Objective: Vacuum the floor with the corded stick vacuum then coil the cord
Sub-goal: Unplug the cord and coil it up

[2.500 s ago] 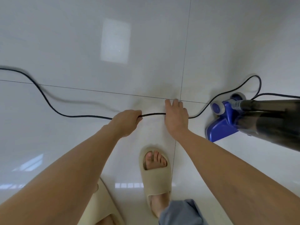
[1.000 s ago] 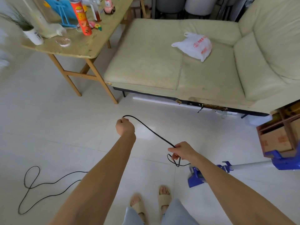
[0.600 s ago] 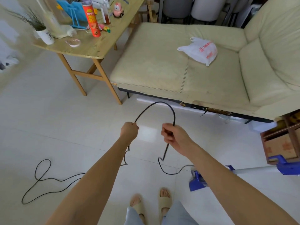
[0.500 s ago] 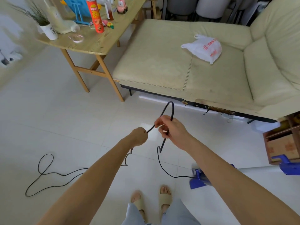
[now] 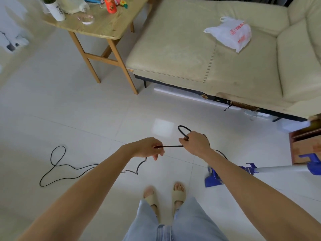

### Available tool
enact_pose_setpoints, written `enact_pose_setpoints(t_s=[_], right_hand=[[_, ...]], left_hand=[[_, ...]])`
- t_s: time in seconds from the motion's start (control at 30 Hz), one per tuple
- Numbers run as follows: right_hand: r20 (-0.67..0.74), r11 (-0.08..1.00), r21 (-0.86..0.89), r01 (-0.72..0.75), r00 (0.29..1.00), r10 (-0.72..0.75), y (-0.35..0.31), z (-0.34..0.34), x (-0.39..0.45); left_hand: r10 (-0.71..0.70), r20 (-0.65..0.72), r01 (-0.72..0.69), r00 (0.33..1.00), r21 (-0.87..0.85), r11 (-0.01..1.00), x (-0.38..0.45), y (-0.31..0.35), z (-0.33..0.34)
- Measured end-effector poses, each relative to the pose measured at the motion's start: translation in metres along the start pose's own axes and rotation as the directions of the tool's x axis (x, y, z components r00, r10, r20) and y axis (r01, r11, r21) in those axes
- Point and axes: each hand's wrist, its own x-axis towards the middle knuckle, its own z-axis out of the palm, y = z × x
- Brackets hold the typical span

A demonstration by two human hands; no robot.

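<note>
Black cord (image 5: pixel 57 164) lies loose on the floor (image 5: pixel 86 108) at left and could kink while the left hand (image 5: pixel 147 148) pinches it, the right hand (image 5: pixel 195 142) grips a small loop that may slip, and the vacuum (image 5: pixel 260 169) handle is cut off.

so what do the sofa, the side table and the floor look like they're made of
The cream sofa looks like leather or a leather-look cover: smooth, stitched seams, worn and peeling along its front lower edge. The light wooden folding table shows grain on its top, with a matt finish. The pale tiled floor looks like glazed tile: grout lines and a bright reflection.
</note>
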Motion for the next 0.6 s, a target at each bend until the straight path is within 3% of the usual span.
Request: enact_pose_setpoints(t_s=[0.07, 0.17, 0.27, 0.33, 0.47, 0.53, 0.6], right_hand=[[0.147, 0.984, 0.133, -0.116, 0.984, 0.096, 0.012, -0.005, -0.001], [0.453, 0.913, 0.274, -0.303, 0.878, 0.155, 0.018, -0.005, -0.008], [0.508, 0.779, 0.498, -0.382, 0.856, 0.094, 0.011, 0.002, -0.013], [0.484, 0.600, 0.689, -0.406, 0.874, 0.036, 0.005, 0.008, -0.015], [0.500, 0.440, 0.797, -0.412, 0.860, -0.101, -0.005, 0.016, -0.029], [0.530, 0.430, 0.793, -0.431, 0.837, -0.137, -0.007, 0.017, -0.034], [0.528, 0.487, 0.766, -0.421, 0.844, -0.101, -0.007, 0.015, -0.036]], left_hand=[[-0.014, -0.016, 0.017, 1.000, 0.156, 0.988, -0.006, -0.021, 0.007], [0.048, 0.023, -0.053, 0.999, 0.490, 0.870, -0.009, -0.021, 0.014], [0.188, 0.168, -0.252, 0.968, 0.660, 0.707, -0.006, 0.014, 0.016], [0.281, 0.156, -0.310, 0.947, 0.673, 0.672, -0.004, 0.032, 0.017], [0.350, 0.041, -0.296, 0.936, 0.631, 0.717, -0.003, 0.045, 0.015], [0.336, -0.016, -0.267, 0.942, 0.571, 0.776, -0.005, 0.042, 0.013], [0.323, -0.069, -0.243, 0.944, 0.515, 0.822, -0.005, 0.034, 0.012]])
